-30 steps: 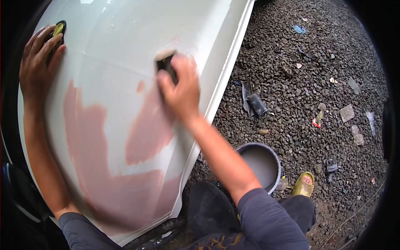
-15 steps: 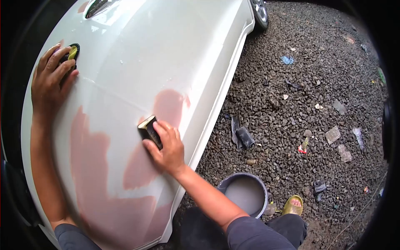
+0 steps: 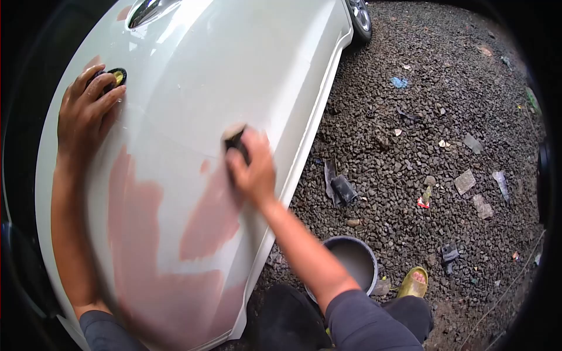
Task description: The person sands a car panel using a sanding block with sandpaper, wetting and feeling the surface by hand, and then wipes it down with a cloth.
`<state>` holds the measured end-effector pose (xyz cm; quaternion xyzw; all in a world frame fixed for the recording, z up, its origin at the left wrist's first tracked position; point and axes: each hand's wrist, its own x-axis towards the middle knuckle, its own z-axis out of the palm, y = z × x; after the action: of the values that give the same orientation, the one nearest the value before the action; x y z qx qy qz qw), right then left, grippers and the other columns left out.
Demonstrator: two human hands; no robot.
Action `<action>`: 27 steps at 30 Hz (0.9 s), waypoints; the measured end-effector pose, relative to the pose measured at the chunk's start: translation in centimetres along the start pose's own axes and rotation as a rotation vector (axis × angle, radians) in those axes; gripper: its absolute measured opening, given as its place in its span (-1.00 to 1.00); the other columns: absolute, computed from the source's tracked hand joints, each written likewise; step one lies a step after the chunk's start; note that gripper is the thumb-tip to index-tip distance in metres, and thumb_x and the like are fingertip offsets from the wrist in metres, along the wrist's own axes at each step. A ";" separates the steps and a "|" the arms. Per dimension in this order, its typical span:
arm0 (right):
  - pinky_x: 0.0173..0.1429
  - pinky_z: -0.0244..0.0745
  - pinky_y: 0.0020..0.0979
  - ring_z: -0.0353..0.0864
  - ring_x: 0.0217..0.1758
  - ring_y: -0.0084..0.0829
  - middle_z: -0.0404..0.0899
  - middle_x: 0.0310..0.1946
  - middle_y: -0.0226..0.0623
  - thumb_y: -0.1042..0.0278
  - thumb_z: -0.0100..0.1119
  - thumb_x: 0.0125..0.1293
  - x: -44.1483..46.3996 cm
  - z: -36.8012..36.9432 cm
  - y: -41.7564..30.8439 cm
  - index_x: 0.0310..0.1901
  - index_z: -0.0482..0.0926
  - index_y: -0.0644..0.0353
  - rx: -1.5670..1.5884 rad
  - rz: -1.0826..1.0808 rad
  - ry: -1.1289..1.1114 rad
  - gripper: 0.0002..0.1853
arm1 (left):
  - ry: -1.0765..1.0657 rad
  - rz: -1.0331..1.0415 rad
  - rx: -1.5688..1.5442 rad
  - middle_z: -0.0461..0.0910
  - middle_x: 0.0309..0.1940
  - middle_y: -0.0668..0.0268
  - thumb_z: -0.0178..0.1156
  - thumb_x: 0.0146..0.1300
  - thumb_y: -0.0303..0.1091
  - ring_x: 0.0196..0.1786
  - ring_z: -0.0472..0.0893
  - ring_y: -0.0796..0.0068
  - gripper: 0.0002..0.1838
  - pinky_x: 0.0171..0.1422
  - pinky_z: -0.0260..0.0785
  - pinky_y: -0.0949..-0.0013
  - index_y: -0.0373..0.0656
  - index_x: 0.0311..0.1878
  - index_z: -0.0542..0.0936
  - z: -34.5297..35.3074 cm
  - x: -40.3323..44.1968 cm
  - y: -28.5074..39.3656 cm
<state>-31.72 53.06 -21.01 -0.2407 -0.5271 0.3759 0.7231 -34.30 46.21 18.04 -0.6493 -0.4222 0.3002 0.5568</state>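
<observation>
1) Fingers [image 3: 236, 165] of the right hand [image 3: 256, 174]: part-closed, thumb opposite the rest, dark block [image 3: 237, 139] between them; blurred, so exact pressure cannot be told
2) White car panel [image 3: 193, 93]: spreads under and around both sets of fingers; block end appears to lie against it, contact itself not clear
3) Gravel [image 3: 404, 152]: to the right of the right-hand fingers, beyond the panel edge; scraps scattered over it
4) Large reddish patch [image 3: 137, 234]: below and left of the right-hand fingers, roughly L-shaped, soft edges; white no longer covers it
5) Smaller reddish patch [image 3: 211, 231]: just below the right-hand fingers, its upper part hidden by hand and block; white strip separates it from item 4
6) Bucket [image 3: 375, 266]: below and right of the right-hand fingers, partly behind the forearm, cloudy grey liquid inside
7) Left hand [image 3: 84, 123]: fingers curled around a dark-rimmed yellow piece [image 3: 119, 76], resting up-left of the right-hand fingers
8) Progress, judged: partway; reddish areas opened up, white between them seemingly untouched; smoothness under the block, and how much remains, cannot be told
</observation>
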 end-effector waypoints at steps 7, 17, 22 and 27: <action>0.35 0.49 -0.01 0.56 0.27 0.14 0.58 0.22 0.02 0.08 0.38 0.37 -4.9 -1.0 -3.9 0.26 0.53 0.25 0.087 0.152 -0.021 -0.44 | -0.026 0.057 0.004 0.66 0.19 0.45 0.44 0.32 -0.22 0.47 0.50 0.34 -0.84 0.49 0.45 0.10 0.01 -0.09 0.75 0.4 -0.3 -0.3; 0.22 0.54 0.05 0.58 0.16 0.14 0.61 0.14 -0.04 0.05 0.30 0.42 1.2 -1.1 -1.5 0.25 0.57 0.24 0.092 0.313 -0.046 -0.49 | -0.029 0.058 0.037 0.67 0.23 0.44 0.42 0.36 -0.21 0.51 0.48 0.36 -0.85 0.48 0.46 0.17 0.03 -0.07 0.74 0.1 0.0 -0.4; 0.20 0.62 -0.02 0.64 0.17 0.09 0.61 0.20 -0.01 0.04 0.40 0.34 -6.7 -1.7 -5.3 0.23 0.61 0.23 0.116 0.155 -0.071 -0.45 | -0.015 0.069 0.051 0.66 0.25 0.46 0.41 0.38 -0.19 0.52 0.47 0.39 -0.84 0.50 0.45 0.19 0.04 -0.05 0.75 0.3 -0.1 -0.4; 0.24 0.56 -0.01 0.60 0.19 0.09 0.62 0.16 -0.05 0.07 0.34 0.38 3.2 -0.8 0.2 0.20 0.58 0.23 0.093 0.359 -0.013 -0.51 | -0.026 0.068 0.062 0.66 0.26 0.46 0.40 0.39 -0.18 0.52 0.48 0.39 -0.82 0.52 0.44 0.19 0.04 -0.02 0.75 0.4 -0.1 -0.5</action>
<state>-30.46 55.78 -19.52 -0.2945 -0.4625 0.5245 0.6514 -34.80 46.35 18.45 -0.6417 -0.3977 0.3402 0.5607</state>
